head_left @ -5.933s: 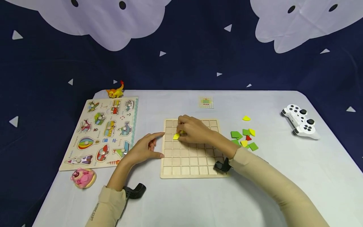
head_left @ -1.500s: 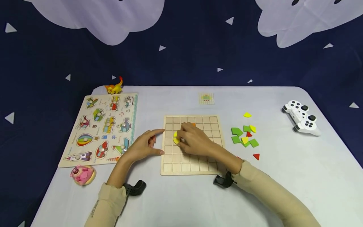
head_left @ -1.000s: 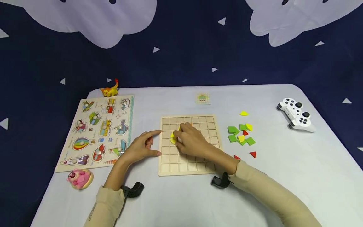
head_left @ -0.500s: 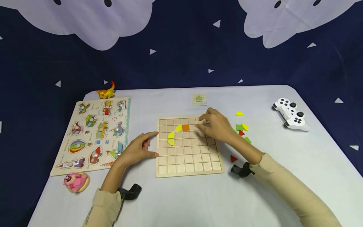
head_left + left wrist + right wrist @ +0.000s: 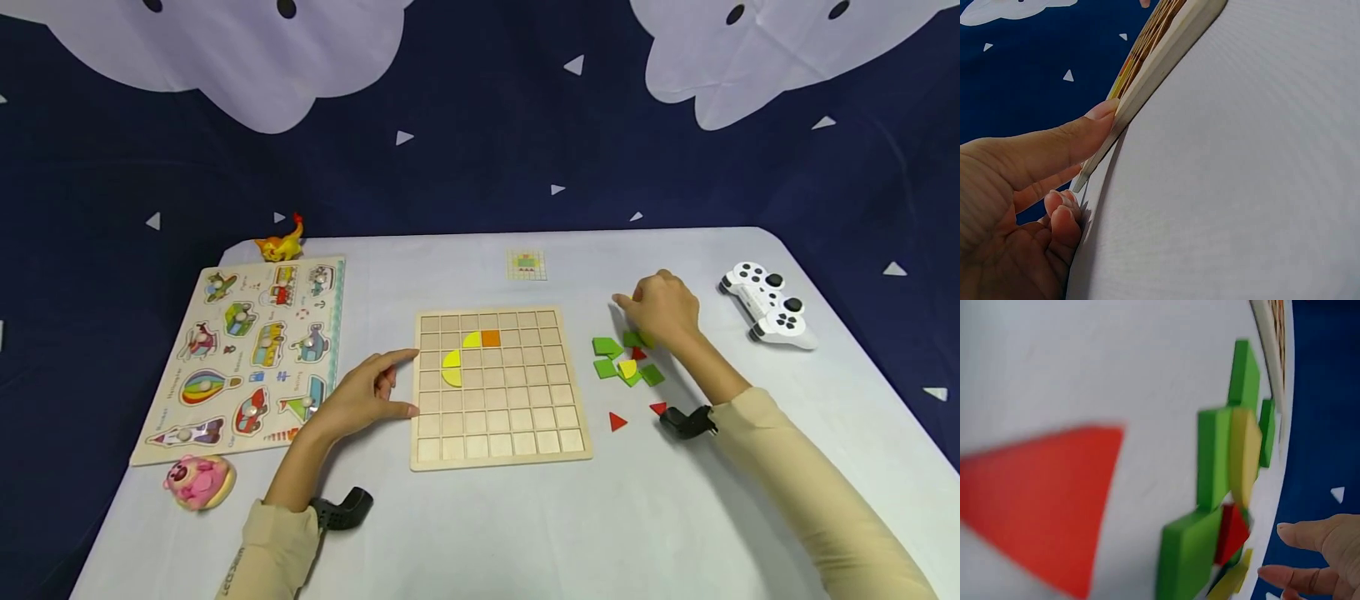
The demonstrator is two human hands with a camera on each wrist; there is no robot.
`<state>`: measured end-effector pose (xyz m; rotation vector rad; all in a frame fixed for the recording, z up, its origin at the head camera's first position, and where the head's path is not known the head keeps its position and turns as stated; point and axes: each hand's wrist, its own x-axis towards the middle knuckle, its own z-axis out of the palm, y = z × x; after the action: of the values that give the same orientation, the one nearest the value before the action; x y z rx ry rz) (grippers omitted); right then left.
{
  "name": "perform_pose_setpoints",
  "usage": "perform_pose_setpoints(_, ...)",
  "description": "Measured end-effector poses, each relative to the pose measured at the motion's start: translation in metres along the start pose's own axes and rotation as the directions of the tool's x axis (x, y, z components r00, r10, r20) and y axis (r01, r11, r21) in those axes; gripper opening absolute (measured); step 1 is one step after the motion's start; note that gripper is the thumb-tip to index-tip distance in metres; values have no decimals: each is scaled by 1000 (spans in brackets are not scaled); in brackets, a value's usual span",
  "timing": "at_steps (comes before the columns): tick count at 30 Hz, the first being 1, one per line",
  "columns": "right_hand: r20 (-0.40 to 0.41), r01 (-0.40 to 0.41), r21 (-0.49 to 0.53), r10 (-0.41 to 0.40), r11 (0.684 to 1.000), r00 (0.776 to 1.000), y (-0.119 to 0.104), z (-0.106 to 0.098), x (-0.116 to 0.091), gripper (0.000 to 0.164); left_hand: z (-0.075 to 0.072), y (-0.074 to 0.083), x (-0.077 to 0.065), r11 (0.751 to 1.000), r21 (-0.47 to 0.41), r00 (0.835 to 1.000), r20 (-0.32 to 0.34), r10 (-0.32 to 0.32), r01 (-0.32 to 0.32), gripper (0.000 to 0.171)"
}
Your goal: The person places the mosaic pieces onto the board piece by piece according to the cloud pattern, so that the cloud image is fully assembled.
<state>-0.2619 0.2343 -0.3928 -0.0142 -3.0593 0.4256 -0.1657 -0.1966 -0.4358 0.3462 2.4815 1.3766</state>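
My left hand rests against the left edge of a wooden grid board, its index finger and thumb spread along the rim. In the left wrist view the thumb touches the board's side. Two yellow quarter-round pieces form a half disc on the grid; another yellow quarter-round piece adjoins an orange square. My right hand is over the far side of the loose pieces, covering part of them. In the right wrist view its thumb and finger are apart, with nothing visible between them.
Green pieces, a yellow piece and red triangles lie right of the board. Behind it is a small pattern card. A picture puzzle, pink bear figure and yellow figure stand left; a white game controller lies right.
A yellow quarter-round was set on the grid beside another, forming a half disc. My right hand then left the board and moved right to the loose pieces. My left hand stayed at the board's edge.
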Motion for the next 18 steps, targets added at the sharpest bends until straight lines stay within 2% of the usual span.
perform_pose_setpoints(8,25,-59,-55,60,997,998,11,3,4,45,0,-1,0,1000,-10,1000,2,6,-6,82)
perform_pose_setpoints(15,46,-15,-28,17,999,999,16,1,7,29,0,0,0,1000,-2,1000,10,7,-7,81)
perform_pose_setpoints(18,61,12,-7,-11,1000,998,19,0,9,30,-1,0,0,1000,-2,1000,11,0,0,81)
